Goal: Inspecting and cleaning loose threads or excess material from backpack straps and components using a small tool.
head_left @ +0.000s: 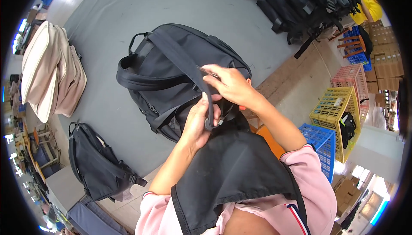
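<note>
A black backpack [193,55] lies on the grey table in front of me, its two shoulder straps uppermost. One shoulder strap [176,55] runs down toward me, and my left hand [199,121] is closed around its lower end. My right hand [229,85] is closed just above, beside the strap. From its fingertips pokes a small pointed metal tool [201,69] that looks like thread snips; the fingers hide most of it. The other shoulder strap [150,82] loops loosely to the left.
The grey table [116,7] carries a heap of black backpacks [304,3] at the far right. Beige bags [53,70] are stacked on the left, near another black backpack [96,162]. Yellow [334,106] and blue crates [319,143] stand right; a person in yellow [369,5] is beyond.
</note>
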Tool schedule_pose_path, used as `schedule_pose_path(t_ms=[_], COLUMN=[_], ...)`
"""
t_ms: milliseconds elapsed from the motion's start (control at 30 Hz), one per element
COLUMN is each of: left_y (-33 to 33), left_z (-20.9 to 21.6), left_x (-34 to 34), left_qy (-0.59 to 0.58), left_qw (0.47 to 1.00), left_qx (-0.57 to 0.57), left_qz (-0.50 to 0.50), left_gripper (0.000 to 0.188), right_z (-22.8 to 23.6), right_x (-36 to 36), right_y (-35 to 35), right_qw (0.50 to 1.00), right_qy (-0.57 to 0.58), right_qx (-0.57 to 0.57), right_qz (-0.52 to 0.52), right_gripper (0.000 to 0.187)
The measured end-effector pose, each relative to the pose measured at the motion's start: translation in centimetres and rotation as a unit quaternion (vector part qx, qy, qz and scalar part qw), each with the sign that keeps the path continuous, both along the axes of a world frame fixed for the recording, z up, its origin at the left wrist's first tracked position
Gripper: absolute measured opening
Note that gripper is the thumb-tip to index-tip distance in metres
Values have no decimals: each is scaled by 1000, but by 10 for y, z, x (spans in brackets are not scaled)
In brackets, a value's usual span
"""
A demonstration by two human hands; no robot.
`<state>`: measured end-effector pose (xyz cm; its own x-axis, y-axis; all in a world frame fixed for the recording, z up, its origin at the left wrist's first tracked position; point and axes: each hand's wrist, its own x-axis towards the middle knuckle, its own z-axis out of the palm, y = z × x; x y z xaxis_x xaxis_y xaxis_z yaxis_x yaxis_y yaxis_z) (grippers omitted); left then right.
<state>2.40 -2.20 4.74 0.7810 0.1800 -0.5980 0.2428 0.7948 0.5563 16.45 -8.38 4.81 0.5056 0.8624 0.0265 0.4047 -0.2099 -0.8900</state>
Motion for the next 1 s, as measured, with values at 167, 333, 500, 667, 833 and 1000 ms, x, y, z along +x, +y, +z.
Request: schedule_pose_path(t_ms=[167,333,500,667,833,1000], left_y=[13,13,22,41,53,53], left_z=[15,7,32,19,14,13], left_x=[-24,-32,-5,3,0,1], left_qy=[-65,-13,-178,-187,-164,-182], left_qw=[986,732,520,659,802,854], left_qx=[136,679,836,725,567,477], left_qz=[-76,-53,-2,-68,-95,-99], left_gripper=[50,29,20,23,36,38], right_z=[12,11,0,7,30,42], right_x=[2,-11,-3,-3,-23,-12], right_y=[2,6,4,-8,-42,-49], right_qw=[846,870,908,930,973,987], right_qy=[527,480,391,348,119,-116], right_qx=[12,111,148,66,108,64], right_qz=[82,18,-30,-101,-166,-89], right_gripper=[55,42,22,23,14,21])
